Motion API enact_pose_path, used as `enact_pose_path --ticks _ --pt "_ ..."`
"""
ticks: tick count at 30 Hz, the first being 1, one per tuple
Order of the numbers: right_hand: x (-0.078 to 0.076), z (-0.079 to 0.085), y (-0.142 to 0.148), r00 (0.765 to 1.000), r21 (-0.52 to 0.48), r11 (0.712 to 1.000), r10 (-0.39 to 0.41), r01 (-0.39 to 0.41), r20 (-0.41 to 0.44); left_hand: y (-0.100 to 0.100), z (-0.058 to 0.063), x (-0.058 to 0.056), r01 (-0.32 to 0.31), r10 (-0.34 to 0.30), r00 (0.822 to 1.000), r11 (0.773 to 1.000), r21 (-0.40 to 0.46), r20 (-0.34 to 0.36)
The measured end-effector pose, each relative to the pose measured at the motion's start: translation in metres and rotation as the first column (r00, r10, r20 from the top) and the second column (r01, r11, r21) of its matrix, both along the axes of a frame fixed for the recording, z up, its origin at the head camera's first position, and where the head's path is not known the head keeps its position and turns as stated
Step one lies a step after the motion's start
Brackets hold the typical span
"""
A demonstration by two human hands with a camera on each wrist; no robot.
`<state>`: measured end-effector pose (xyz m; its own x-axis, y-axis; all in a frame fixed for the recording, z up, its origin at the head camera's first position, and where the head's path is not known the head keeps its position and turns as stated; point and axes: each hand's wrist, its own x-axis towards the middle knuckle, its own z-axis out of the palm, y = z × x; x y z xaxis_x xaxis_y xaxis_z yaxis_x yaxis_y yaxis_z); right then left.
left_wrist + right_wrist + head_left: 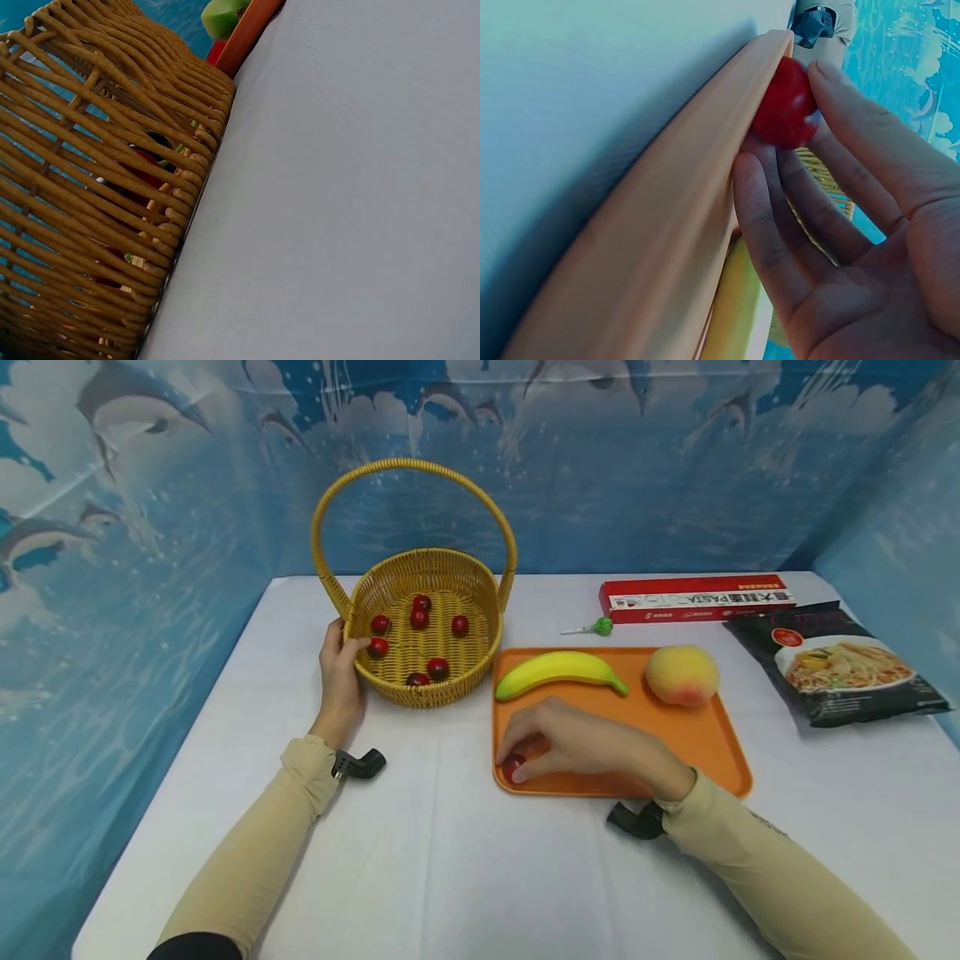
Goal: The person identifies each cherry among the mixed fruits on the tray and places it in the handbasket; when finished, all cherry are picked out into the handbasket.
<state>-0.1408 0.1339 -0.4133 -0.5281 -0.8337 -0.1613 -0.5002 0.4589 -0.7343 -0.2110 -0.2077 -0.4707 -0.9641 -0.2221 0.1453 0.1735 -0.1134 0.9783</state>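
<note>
My left hand [341,683] grips the left side of a woven yellow basket [471,679], thumb over the rim. Inside the basket lie several dark red cherries [419,619]. Its wicker wall [82,172] fills the left of the left wrist view, where the hand itself is hidden. At the front left corner of an orange tray [697,752], my right hand [573,739] pinches a single red cherry [786,105] with curled fingers and thumb. Behind that hand a yellow banana [558,670] lies on the tray, and a peach [682,675] sits at the tray's back right.
Behind the tray are a green lollipop [602,626] and a long red pasta box [697,599]. A black noodle packet [843,664] lies on the right. The white-covered table [450,868] has dolphin-print cloth [637,485] behind and beside it.
</note>
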Motion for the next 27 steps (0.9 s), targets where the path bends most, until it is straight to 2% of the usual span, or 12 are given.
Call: enact_pose_path --ticks 8,15,21,27 --pt "0.0 -0.002 -0.002 0.998 -0.01 0.999 -0.051 0.051 -0.029 0.0 -0.003 0.002 -0.007 0.007 1.0 1.0 0.0 0.016" --pt "-0.001 -0.001 -0.003 0.995 -0.078 0.993 -0.087 0.084 -0.04 -0.002 -0.001 0.001 0.007 -0.007 1.0 1.0 -0.007 0.0" --pt "-0.006 0.009 -0.003 0.985 -0.161 0.974 -0.168 0.159 -0.044 -0.002 0.002 -0.002 -0.005 0.005 1.0 1.0 -0.004 0.005" --pt "-0.02 0.028 -0.004 0.957 -0.232 0.951 -0.244 0.204 -0.158 0.0 0.0 -0.003 -0.01 0.01 1.0 1.0 -0.001 0.01"
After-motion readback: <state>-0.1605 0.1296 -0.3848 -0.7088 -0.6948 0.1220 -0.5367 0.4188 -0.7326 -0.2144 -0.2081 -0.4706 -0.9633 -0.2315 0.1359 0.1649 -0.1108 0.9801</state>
